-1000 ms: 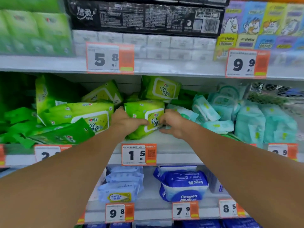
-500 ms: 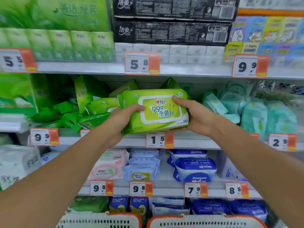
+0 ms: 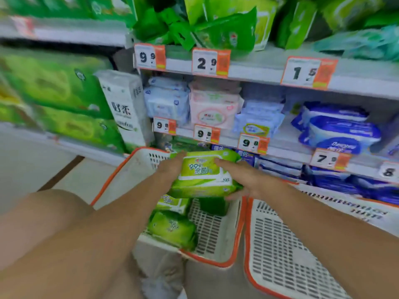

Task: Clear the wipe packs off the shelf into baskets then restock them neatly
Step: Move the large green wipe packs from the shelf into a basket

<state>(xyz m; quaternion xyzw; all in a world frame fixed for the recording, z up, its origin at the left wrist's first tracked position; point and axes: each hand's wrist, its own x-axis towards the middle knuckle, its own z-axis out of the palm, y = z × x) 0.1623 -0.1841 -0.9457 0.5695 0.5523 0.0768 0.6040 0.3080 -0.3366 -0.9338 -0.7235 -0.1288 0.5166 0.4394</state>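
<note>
A lime-green wipe pack [image 3: 204, 175] hangs over the left basket [image 3: 129, 169], a white basket with an orange rim. My left hand [image 3: 170, 169] grips the pack's left end and my right hand [image 3: 244, 178] holds its right end, thumb under and fingers on top. Inside the basket lie a few more green wipe packs [image 3: 172, 228]. A second, similar basket [image 3: 280, 244] stands to the right with nothing visible in it. More green packs [image 3: 224, 29] sit jumbled on the shelf at the top.
Lower shelves hold pale blue, pink [image 3: 212, 108] and dark blue wipe packs [image 3: 339, 128] behind orange price tags. Large green tissue bales [image 3: 56, 91] and a white tissue pack [image 3: 125, 106] stand at left. Beige floor lies left of the baskets.
Both hands pulled the green pack off the shelf and brought it down over the left basket. The view dropped from the shelf to the baskets.
</note>
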